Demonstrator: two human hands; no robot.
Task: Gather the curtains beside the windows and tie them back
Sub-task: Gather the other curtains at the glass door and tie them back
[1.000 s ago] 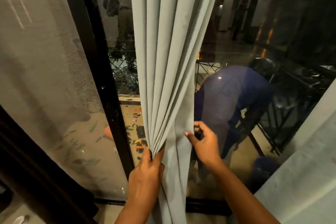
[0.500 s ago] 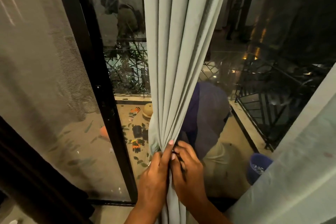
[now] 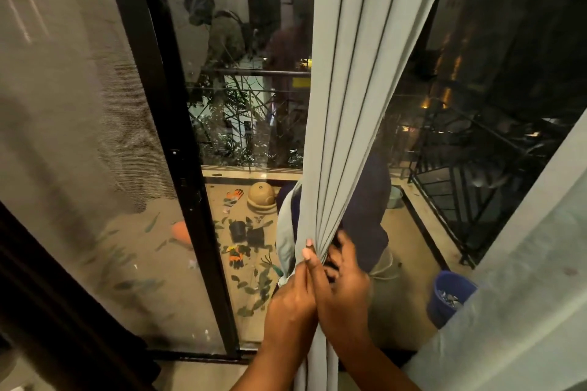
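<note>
A pale grey curtain (image 3: pixel 352 98) hangs in tight pleats down the middle of the glass door. My left hand (image 3: pixel 290 301) grips the gathered folds from the left, with its thumb and fingers pinching the cloth at waist height. My right hand (image 3: pixel 341 282) clasps the same bunch from the right, its fingers wrapped round the back of the pleats. The two hands press against each other around the curtain. A second pale curtain panel (image 3: pixel 521 279) hangs at the right edge. No tie-back is visible.
A black door frame (image 3: pixel 178 149) stands left of the curtain, with a mesh screen panel (image 3: pixel 73 136) beyond it. Through the glass lie a balcony floor with scattered pots, gloves and leaves (image 3: pixel 247 241), a blue bucket (image 3: pixel 448 295) and a black railing (image 3: pixel 460 174).
My right hand came in from the right and closed round the pleats beside my left hand. The loose right-hand fold has been drawn into the bunch, and the view has shifted slightly.
</note>
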